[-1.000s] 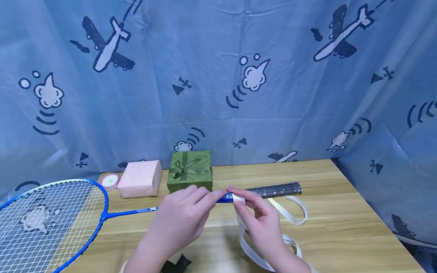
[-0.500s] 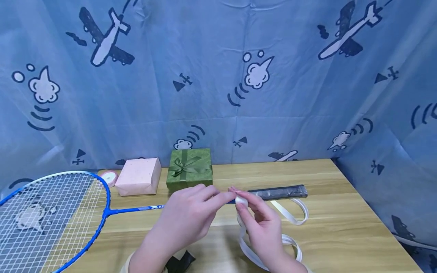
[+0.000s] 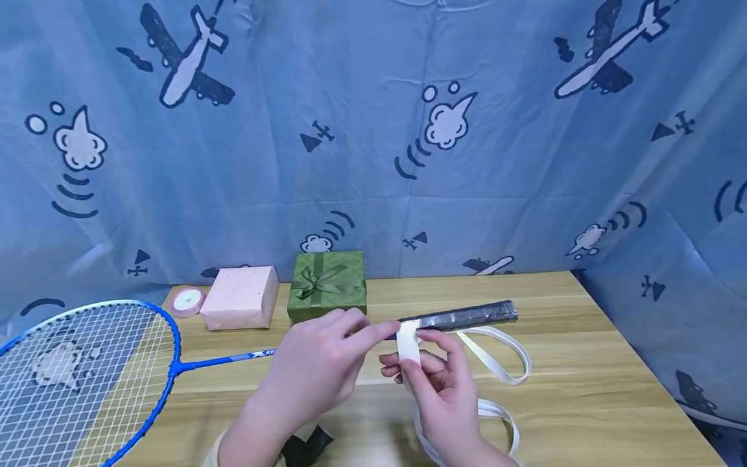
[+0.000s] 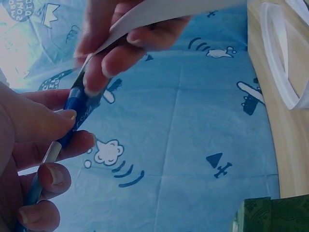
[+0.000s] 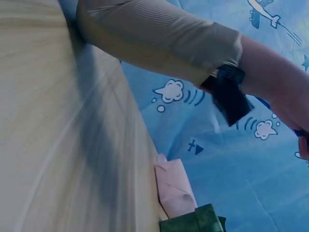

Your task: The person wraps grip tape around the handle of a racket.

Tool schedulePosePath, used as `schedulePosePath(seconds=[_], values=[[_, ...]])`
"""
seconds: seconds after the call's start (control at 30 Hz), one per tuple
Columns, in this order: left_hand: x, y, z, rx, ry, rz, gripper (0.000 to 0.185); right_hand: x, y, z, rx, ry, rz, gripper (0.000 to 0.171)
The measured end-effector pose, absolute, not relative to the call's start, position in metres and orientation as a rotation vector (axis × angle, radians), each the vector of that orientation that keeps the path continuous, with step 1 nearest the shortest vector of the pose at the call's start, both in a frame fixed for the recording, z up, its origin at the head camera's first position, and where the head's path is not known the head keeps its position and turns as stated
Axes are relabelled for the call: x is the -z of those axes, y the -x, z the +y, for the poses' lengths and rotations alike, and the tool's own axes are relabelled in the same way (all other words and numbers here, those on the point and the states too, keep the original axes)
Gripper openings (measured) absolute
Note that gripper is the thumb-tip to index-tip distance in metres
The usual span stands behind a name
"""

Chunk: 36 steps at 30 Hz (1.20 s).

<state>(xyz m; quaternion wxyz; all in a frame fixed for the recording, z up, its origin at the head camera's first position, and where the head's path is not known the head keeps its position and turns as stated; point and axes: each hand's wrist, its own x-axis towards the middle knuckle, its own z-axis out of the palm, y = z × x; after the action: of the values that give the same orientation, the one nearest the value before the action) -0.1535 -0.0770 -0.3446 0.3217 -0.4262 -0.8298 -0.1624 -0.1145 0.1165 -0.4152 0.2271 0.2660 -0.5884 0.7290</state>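
Note:
My left hand [image 3: 327,353] grips a blue badminton racket [image 3: 216,363] at the cone where the shaft meets the handle, as the left wrist view shows on the blue cone [image 4: 72,108]. The racket's dark, shiny handle [image 3: 473,316] points right, above the table. A flat white grip tape [image 3: 408,350] lies against the handle's near end, my left index fingertip right at its top edge. My right hand [image 3: 446,389] pinches this tape just below the handle. In the left wrist view the tape [image 4: 174,14] stretches away from my right hand's fingers [image 4: 99,72].
Loose loops of the tape [image 3: 516,363] trail on the wooden table [image 3: 583,389]. Toward the back stand a green gift box [image 3: 327,285], a pink wrapped box [image 3: 242,298] and a pink-edged ribbon roll [image 3: 188,302]. A blue patterned curtain [image 3: 373,130] hangs behind. The racket head [image 3: 175,350] reaches out left.
My right hand has shifted its fingers down along the tape, so a flat white length now shows below the handle. The handle's far end has tipped up slightly. My left hand keeps its hold.

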Motion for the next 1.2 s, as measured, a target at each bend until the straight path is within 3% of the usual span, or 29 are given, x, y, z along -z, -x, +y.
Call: schedulePosePath(seconds=[0.13,0.43,0.73,1.2], values=[[0.342,0.152,-0.079,0.451,1.115,-2.172,0.043,0.415,0.114,0.116,-2.178,-0.697,-1.541,0.025],[0.34,0.148,-0.079,0.497,1.151,-2.18,0.048,0.405,0.119,0.127,-2.261,-0.364,-1.903,0.029],[0.341,0.144,-0.08,0.537,1.173,-2.249,0.038,0.412,0.134,0.137,-2.534,-0.747,-1.61,0.053],[0.343,0.144,-0.08,0.55,1.144,-2.365,0.027,0.416,0.138,0.135,-2.682,-0.788,-1.502,0.041]])
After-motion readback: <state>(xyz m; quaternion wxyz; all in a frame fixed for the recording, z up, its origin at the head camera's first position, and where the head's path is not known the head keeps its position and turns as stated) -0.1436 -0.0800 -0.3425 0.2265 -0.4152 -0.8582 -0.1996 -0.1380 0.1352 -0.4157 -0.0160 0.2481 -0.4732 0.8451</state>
